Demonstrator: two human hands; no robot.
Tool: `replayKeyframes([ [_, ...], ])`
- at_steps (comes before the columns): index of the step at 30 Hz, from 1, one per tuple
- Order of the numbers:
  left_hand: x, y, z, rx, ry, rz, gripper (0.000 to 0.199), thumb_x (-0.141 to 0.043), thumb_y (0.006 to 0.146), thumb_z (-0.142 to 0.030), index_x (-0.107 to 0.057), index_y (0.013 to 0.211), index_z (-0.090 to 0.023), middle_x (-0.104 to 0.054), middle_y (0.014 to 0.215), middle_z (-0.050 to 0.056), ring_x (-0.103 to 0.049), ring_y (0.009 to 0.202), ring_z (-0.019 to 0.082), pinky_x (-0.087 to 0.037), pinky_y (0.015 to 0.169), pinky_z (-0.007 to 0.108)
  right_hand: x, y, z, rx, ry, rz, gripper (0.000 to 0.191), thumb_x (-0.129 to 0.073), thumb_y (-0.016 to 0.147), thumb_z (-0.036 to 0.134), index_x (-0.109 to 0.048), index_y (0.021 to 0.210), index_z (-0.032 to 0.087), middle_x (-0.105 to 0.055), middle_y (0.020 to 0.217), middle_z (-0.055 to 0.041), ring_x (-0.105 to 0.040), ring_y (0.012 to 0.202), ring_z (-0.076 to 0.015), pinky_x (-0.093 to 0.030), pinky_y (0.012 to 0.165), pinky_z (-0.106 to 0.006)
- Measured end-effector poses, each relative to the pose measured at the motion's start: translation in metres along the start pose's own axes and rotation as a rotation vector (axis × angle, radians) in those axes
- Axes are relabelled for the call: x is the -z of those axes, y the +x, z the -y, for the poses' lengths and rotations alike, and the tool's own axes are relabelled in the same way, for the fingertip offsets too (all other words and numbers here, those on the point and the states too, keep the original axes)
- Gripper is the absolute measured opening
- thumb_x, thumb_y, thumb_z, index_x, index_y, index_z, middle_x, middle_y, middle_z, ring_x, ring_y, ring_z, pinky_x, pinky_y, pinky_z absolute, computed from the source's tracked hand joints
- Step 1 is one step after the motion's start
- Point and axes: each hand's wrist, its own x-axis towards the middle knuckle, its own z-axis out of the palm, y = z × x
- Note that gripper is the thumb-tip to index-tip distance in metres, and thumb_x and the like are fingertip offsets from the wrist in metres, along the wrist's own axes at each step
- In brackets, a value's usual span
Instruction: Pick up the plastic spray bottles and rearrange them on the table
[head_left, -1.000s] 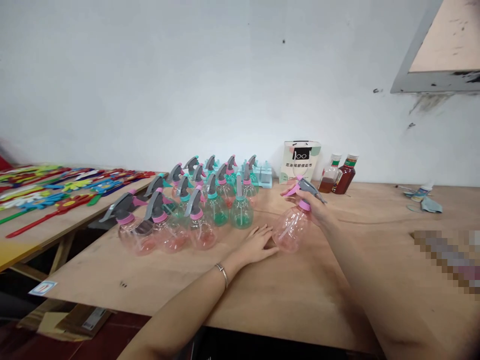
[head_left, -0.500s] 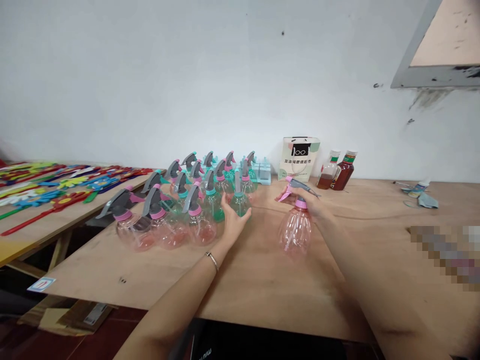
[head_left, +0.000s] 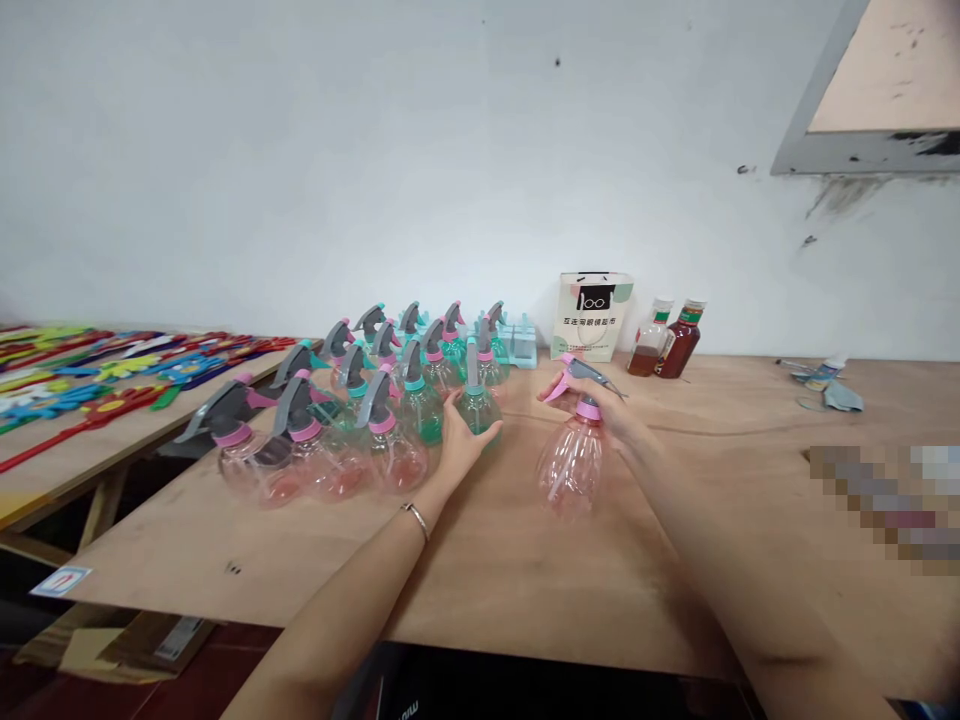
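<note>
A pink spray bottle [head_left: 571,465] with a grey and pink trigger head stands upright on the wooden table. My right hand [head_left: 600,400] is closed around its neck and head. Further left, my left hand [head_left: 463,440] curves round a green spray bottle [head_left: 480,405], fingers on its left side and thumb on its right. That bottle's lower front is partly hidden by the hand. Several more pink and green bottles stand in close rows to the left, among them a front pink bottle [head_left: 397,455].
Behind stand a paper bag [head_left: 589,335] and two sauce-like bottles, one dark red [head_left: 679,345]. A pale blue plastic rack [head_left: 521,345] sits by the wall. Colourful hand-shaped toys [head_left: 112,410] cover the table at left. A cloth [head_left: 842,397] lies at right.
The pink bottle and my right hand have shifted slightly left in view, as has the background. My left hand stays round the green bottle.
</note>
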Motion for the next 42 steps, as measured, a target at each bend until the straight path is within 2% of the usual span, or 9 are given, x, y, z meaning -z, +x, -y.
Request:
replayKeyframes([
  [3, -0.001, -0.001, 0.0, 0.028, 0.015, -0.001, 0.089, -0.085, 0.059, -0.039, -0.037, 0.132, -0.019, -0.05, 0.134, 0.016, -0.05, 0.132, 0.033, -0.037, 0.114, 0.052, -0.002, 0.0, -0.001, -0.048, 0.019, -0.05, 0.03, -0.074, 0.069, 0.049, -0.066, 0.075, 0.021, -0.075, 0.079, -0.005, -0.073, 0.084, -0.0229, -0.043, 0.049, -0.023],
  [9, 0.0, -0.002, -0.002, 0.093, 0.073, 0.024, 0.086, -0.088, 0.055, -0.042, -0.044, 0.125, -0.019, -0.052, 0.125, 0.013, -0.05, 0.13, 0.035, -0.037, 0.111, 0.053, 0.0, -0.002, 0.002, -0.055, 0.04, -0.207, 0.027, -0.07, 0.069, 0.046, -0.06, 0.066, 0.021, -0.07, 0.064, -0.003, -0.068, 0.067, -0.02, -0.044, 0.049, -0.026],
  [16, 0.001, -0.001, -0.002, 0.086, 0.081, 0.055, 0.086, -0.089, 0.056, -0.041, -0.044, 0.125, -0.018, -0.052, 0.124, 0.013, -0.049, 0.13, 0.035, -0.038, 0.111, 0.052, 0.001, 0.002, -0.004, -0.007, 0.021, -0.13, 0.025, -0.074, 0.071, 0.046, -0.069, 0.077, 0.022, -0.076, 0.086, -0.005, -0.07, 0.085, -0.0225, -0.045, 0.053, -0.025],
  [22, 0.003, 0.002, 0.001, 0.043, 0.07, 0.097, 0.084, -0.088, 0.058, -0.042, -0.042, 0.126, -0.021, -0.051, 0.129, 0.013, -0.05, 0.13, 0.034, -0.039, 0.111, 0.051, -0.003, 0.0, -0.004, 0.085, 0.074, -0.262, 0.023, -0.071, 0.065, 0.042, -0.061, 0.061, 0.021, -0.064, 0.057, -0.0022, -0.064, 0.063, -0.0198, -0.041, 0.046, -0.026],
  [24, 0.003, 0.003, 0.002, 0.042, 0.069, 0.106, 0.085, -0.088, 0.058, -0.043, -0.042, 0.126, -0.021, -0.051, 0.129, 0.013, -0.049, 0.131, 0.034, -0.039, 0.111, 0.05, -0.001, 0.0, -0.003, 0.075, 0.056, -0.231, 0.023, -0.07, 0.066, 0.041, -0.062, 0.062, 0.02, -0.066, 0.059, -0.0028, -0.062, 0.061, -0.018, -0.04, 0.046, -0.025],
  [30, 0.005, 0.003, 0.003, 0.044, 0.041, 0.129, 0.084, -0.088, 0.059, -0.043, -0.042, 0.126, -0.022, -0.051, 0.128, 0.012, -0.05, 0.13, 0.034, -0.038, 0.112, 0.051, -0.004, 0.001, -0.005, 0.148, -0.025, -0.138, 0.019, -0.07, 0.073, 0.041, -0.069, 0.078, 0.022, -0.075, 0.087, -0.0025, -0.068, 0.088, -0.0191, -0.049, 0.066, -0.026],
  [32, 0.007, 0.004, 0.003, 0.04, 0.021, 0.155, 0.084, -0.088, 0.059, -0.044, -0.043, 0.126, -0.023, -0.052, 0.128, 0.012, -0.051, 0.13, 0.034, -0.038, 0.113, 0.052, -0.006, 0.001, -0.006, 0.198, -0.026, -0.158, 0.017, -0.07, 0.073, 0.039, -0.068, 0.077, 0.022, -0.073, 0.083, -0.0012, -0.068, 0.087, -0.0185, -0.05, 0.071, -0.028],
  [37, 0.01, 0.006, 0.002, 0.035, -0.004, 0.195, 0.083, -0.089, 0.058, -0.043, -0.045, 0.125, -0.024, -0.053, 0.127, 0.012, -0.05, 0.13, 0.034, -0.038, 0.113, 0.052, -0.006, -0.003, -0.003, 0.149, -0.013, -0.307, 0.021, -0.064, 0.071, 0.04, -0.059, 0.062, 0.022, -0.062, 0.057, -0.0004, -0.059, 0.059, -0.017, -0.042, 0.053, -0.028],
  [42, 0.011, 0.006, 0.0, 0.026, -0.011, 0.206, 0.083, -0.089, 0.058, -0.042, -0.045, 0.126, -0.024, -0.052, 0.13, 0.013, -0.05, 0.13, 0.035, -0.038, 0.113, 0.053, -0.007, -0.002, 0.0, 0.18, -0.109, -0.204, 0.017, -0.065, 0.072, 0.039, -0.066, 0.071, 0.022, -0.072, 0.078, -0.0017, -0.066, 0.081, -0.0187, -0.049, 0.073, -0.03],
])
